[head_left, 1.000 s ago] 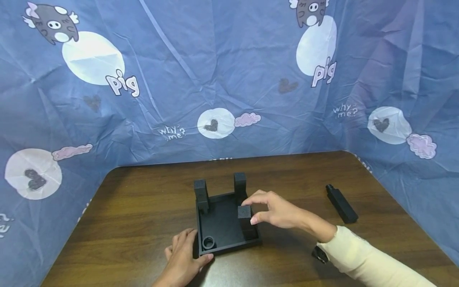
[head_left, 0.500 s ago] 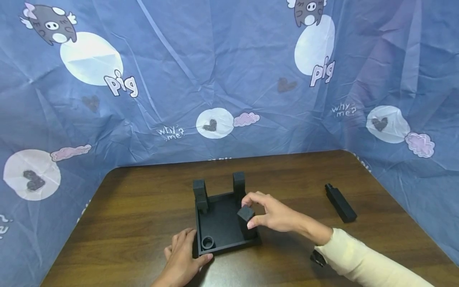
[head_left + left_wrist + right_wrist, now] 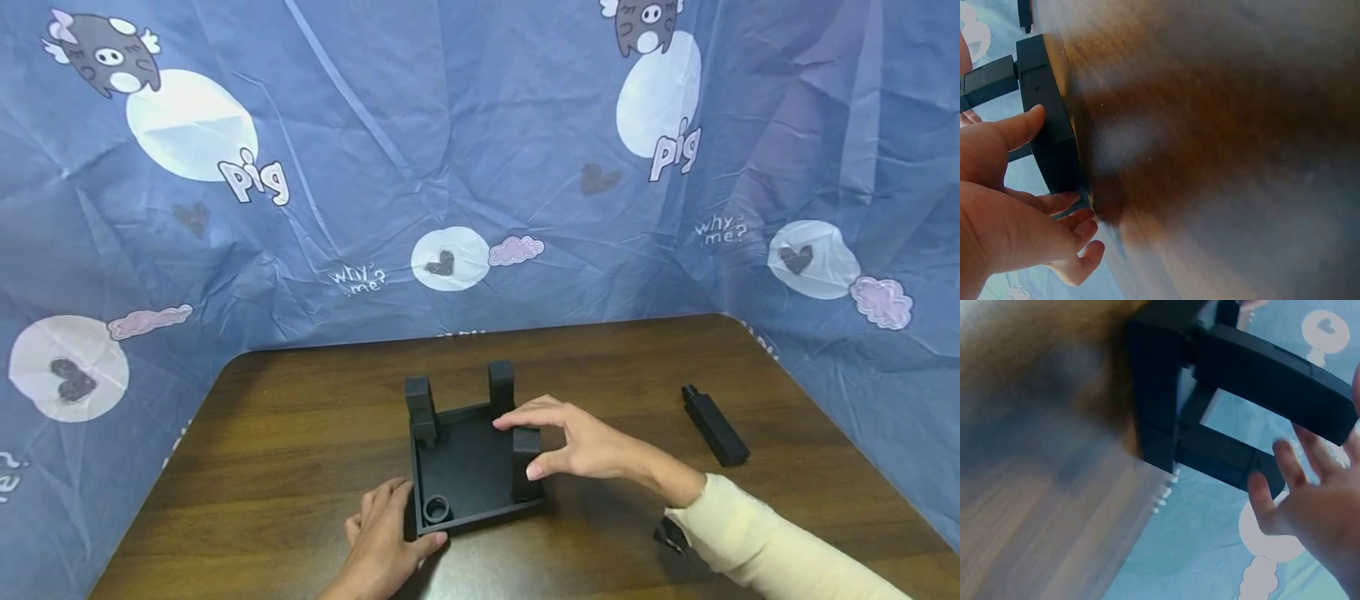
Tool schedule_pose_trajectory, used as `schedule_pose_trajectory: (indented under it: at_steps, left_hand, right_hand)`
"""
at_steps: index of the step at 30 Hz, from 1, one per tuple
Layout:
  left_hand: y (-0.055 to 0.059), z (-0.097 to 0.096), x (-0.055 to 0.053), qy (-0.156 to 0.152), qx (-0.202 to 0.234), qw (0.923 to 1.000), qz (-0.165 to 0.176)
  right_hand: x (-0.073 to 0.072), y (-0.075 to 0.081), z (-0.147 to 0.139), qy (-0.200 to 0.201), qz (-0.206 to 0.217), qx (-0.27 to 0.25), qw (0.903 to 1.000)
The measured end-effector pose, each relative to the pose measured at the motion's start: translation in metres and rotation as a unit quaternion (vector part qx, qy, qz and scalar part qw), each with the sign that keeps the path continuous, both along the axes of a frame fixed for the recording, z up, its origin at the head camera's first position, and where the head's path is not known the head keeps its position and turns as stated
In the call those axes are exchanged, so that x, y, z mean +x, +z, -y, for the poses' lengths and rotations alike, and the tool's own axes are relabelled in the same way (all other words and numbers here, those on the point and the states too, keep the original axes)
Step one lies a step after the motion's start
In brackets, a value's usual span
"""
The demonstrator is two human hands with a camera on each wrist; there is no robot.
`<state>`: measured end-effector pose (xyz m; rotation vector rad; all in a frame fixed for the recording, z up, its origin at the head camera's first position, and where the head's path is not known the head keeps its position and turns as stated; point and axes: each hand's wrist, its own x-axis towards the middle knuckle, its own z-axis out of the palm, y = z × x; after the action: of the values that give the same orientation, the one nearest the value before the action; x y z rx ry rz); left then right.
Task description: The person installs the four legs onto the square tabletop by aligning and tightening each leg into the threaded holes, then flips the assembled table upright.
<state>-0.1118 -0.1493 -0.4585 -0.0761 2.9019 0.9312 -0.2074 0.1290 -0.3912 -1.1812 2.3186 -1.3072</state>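
A small black upside-down tabletop [image 3: 465, 475] with a raised rim lies on the wooden table. Two black square legs, the far-left leg [image 3: 422, 408] and the far-right leg [image 3: 502, 387], stand upright at its back corners. A round socket [image 3: 437, 508] shows in its front-left corner. My left hand [image 3: 382, 533] grips that corner, thumb on the front edge, fingers along the left side. At the front-right corner stands a third leg [image 3: 526, 467]. My right hand [image 3: 585, 442] is spread around its upper end, index finger extended past it, thumb close to its near side; contact is unclear.
A loose black leg [image 3: 715, 427] with a narrower end lies on the right of the wooden table [image 3: 300, 417]. A small dark object [image 3: 670, 535] is partly hidden by the right sleeve. A blue printed cloth [image 3: 480, 167] hangs behind and at the sides.
The right thumb and fingers gripped and twisted the front-right leg, then spread away from it. Its top has shifted slightly right. The left hand has stayed at the tabletop's corner.
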Motion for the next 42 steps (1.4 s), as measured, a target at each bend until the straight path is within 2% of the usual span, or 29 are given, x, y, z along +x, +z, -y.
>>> schedule_pose_trajectory:
  at_steps: [3,5,9,13,17,20,23,25,28,32,36,38,42]
  left_hand:
    - [0.001,0.001,0.001,-0.002,-0.002,1.0000,-0.005]
    - [0.001,0.001,0.001,-0.003,-0.002,1.0000,-0.008]
    - [0.001,0.001,0.001,-0.001,-0.002,1.0000,-0.005]
    - [0.001,0.000,-0.001,0.005,-0.001,0.9999,0.009]
    - [0.001,-0.001,-0.002,0.007,-0.002,0.9998,0.018]
    - [0.001,0.000,-0.002,0.005,-0.004,0.9998,0.019]
    - [0.001,0.000,-0.002,0.002,-0.006,0.9999,0.016]
    - [0.001,0.001,-0.002,0.000,-0.007,0.9999,0.012]
    - [0.002,0.001,-0.001,0.002,-0.006,0.9999,0.009]
    - [0.002,0.001,0.000,0.002,-0.007,1.0000,0.005]
    - [0.002,0.001,0.000,0.002,-0.006,1.0000,0.006]
    - [0.002,0.000,-0.001,0.002,-0.005,0.9999,0.010]
    - [0.001,0.001,-0.001,0.003,0.000,0.9998,0.017]
  right_hand:
    - [0.000,0.005,-0.002,0.020,0.025,0.019,0.9993]
    - [0.000,0.005,-0.002,0.015,0.027,0.018,0.9994]
    - [0.002,-0.001,0.003,-0.035,-0.002,-0.011,0.9993]
    - [0.005,-0.009,0.009,-0.089,-0.039,-0.033,0.9947]
    - [0.007,-0.013,0.013,-0.112,-0.056,-0.028,0.9917]
    - [0.006,-0.013,0.010,-0.080,-0.044,-0.016,0.9957]
    - [0.002,-0.007,0.004,-0.016,-0.017,-0.010,0.9997]
    - [-0.001,-0.001,-0.001,0.023,0.002,-0.005,0.9997]
    - [-0.004,0.008,-0.007,0.059,0.022,0.000,0.9980]
    - [-0.006,0.013,-0.010,0.070,0.035,0.012,0.9969]
    - [-0.005,0.013,-0.009,0.063,0.040,0.023,0.9970]
    - [-0.004,0.011,-0.008,0.051,0.036,0.024,0.9978]
    - [-0.001,0.009,-0.003,0.001,0.020,0.022,0.9996]
